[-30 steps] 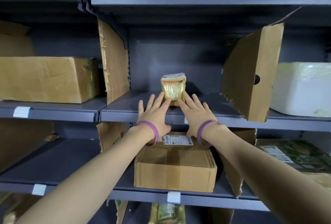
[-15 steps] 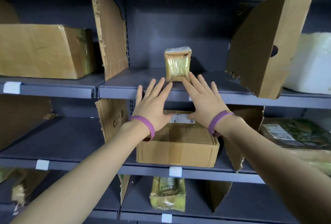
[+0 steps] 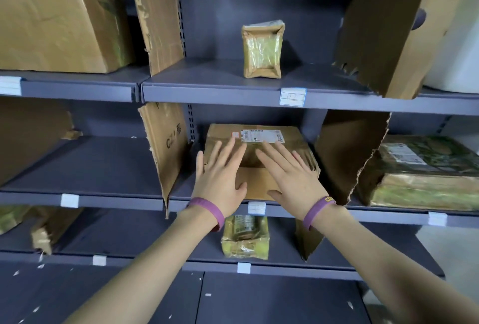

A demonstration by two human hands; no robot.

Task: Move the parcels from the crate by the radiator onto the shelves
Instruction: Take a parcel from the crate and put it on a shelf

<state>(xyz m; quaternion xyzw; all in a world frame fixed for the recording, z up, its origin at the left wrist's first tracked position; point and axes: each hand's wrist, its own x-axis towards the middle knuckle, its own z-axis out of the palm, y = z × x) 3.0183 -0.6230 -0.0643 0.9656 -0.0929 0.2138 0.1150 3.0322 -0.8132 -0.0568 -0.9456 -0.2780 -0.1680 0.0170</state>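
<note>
While the left hand (image 3: 220, 176) and the right hand (image 3: 293, 176) hover flat and empty at the box (image 3: 255, 181), the small parcel (image 3: 261, 48) already stands on the shelf (image 3: 207, 74) above them; the crate is not visible, so what remains is unknown.

Matt grey metal shelves (image 3: 212, 91); rough, torn cardboard dividers (image 3: 166, 147); a matt cardboard box (image 3: 259, 181); a small parcel (image 3: 262, 51) wrapped in glossy, crinkled tape.

Both bare forearms stretched forward, converging. Left grip (image 3: 220, 176) flat, palm down, fingers straight and spread. Right grip (image 3: 293, 181) the same, thumb out toward the left one. Side by side, apart, holding nothing.
</note>
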